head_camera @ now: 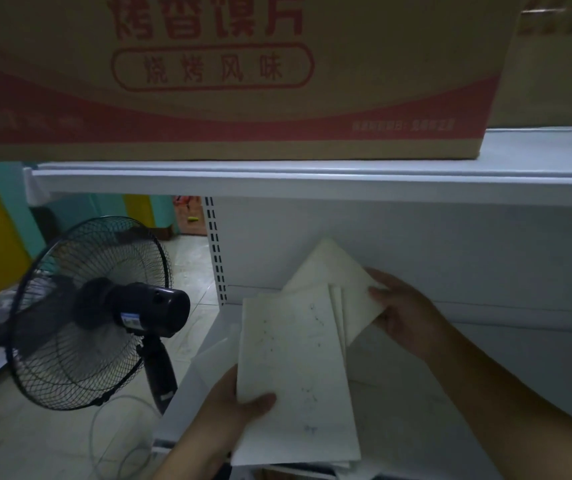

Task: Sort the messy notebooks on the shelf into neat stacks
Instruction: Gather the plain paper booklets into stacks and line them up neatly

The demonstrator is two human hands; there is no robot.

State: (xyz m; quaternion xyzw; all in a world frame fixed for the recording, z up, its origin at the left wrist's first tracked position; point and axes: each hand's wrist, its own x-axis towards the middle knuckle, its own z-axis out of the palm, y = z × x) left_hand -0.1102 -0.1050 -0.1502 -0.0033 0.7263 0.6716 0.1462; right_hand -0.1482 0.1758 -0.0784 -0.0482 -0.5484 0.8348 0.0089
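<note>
A small stack of white, smudged notebooks (295, 368) is held over the lower white shelf (451, 393). My left hand (232, 407) grips the stack's near left corner, thumb on top. Behind it, another white notebook (333, 268) lies turned at an angle, one corner pointing at the shelf's back panel. My right hand (406, 313) pinches that notebook's right corner. More white sheets or notebooks show under the stack at the shelf's front edge.
A big cardboard box (243, 74) with red print sits on the upper shelf (312, 178) just overhead. A black standing fan (94, 313) is close on the left, beside the shelf's end. Tiled floor lies beyond it.
</note>
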